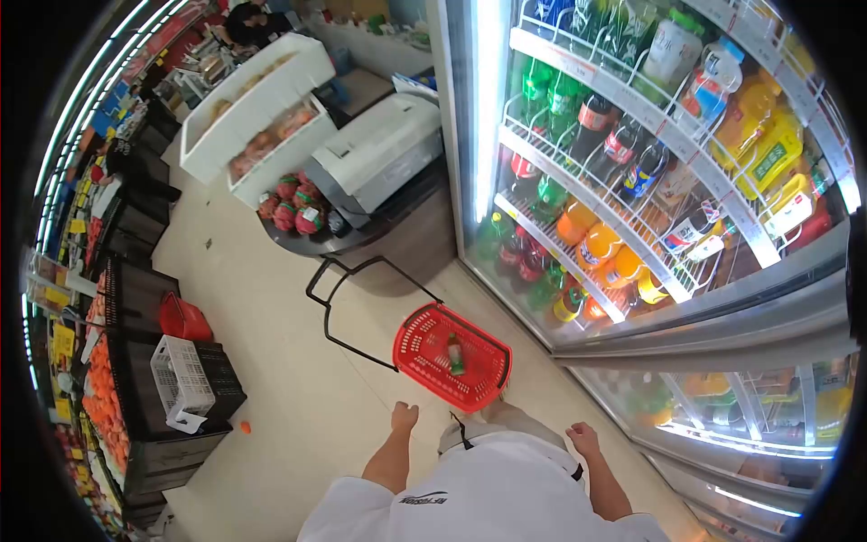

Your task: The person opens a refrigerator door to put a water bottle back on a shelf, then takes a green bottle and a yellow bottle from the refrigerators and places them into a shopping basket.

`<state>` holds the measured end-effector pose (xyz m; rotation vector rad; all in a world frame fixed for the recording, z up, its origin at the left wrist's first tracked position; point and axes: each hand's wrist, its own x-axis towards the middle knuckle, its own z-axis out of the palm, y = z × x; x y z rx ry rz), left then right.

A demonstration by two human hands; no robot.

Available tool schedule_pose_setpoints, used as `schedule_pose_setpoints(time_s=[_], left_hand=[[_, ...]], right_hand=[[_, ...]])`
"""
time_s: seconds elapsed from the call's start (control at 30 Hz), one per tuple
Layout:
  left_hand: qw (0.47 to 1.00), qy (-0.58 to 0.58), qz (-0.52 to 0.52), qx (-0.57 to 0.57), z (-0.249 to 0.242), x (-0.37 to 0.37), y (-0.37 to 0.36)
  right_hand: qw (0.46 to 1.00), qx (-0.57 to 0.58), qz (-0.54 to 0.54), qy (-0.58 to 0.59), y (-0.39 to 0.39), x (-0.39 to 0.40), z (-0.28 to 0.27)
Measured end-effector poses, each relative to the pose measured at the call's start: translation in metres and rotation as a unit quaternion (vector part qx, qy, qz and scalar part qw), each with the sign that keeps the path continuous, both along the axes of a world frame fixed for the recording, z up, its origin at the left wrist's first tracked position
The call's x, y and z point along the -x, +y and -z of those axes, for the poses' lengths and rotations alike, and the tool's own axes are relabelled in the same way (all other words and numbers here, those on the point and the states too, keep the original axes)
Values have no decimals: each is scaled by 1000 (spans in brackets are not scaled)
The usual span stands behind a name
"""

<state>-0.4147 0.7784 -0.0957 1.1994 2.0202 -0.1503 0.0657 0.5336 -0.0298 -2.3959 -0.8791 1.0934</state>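
My left hand (405,415) hangs at my left side, loosely curled with a gap between thumb and fingers, and nothing shows in it. On my other side, my right hand (583,440) is also loosely bent, with no object visible in it. A red shopping basket (417,338) stands on the floor just in front of my feet, closest to my left hand. Inside it lies one small bottle (454,354) with a green lower part. The basket's long black handle (327,312) stretches away toward the counter. Neither hand touches the basket.
A lit drinks fridge (578,190) with several shelves of bottles rises at the right. Ahead, a counter holds a scale (384,149), dragon fruit (298,204) and white foam boxes (262,99). Crates (185,384) and produce stands line the left. A small orange fruit (245,426) lies on the floor.
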Motion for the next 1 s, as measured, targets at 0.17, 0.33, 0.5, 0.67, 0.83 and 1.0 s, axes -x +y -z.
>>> schedule_pose_setpoints(time_s=[0.17, 0.33, 0.5, 0.67, 0.83, 1.0], left_hand=[[998, 10, -52, -44, -26, 37, -1], [991, 58, -94, -81, -52, 56, 7], [983, 95, -129, -88, -81, 45, 12], [978, 121, -118, -121, -97, 52, 37], [963, 160, -117, -184, -121, 94, 92], [943, 123, -164, -262, -138, 155, 165]], right_hand=[[999, -28, -42, -4, 34, 0, 18], [998, -44, -37, 12, 53, -12, 45], [997, -64, -34, 11, 58, -34, 78], [999, -25, -6, 19, 63, -45, 100], [999, -18, -28, 26, 72, -33, 84], [998, -58, 8, 11, 80, -19, 96]])
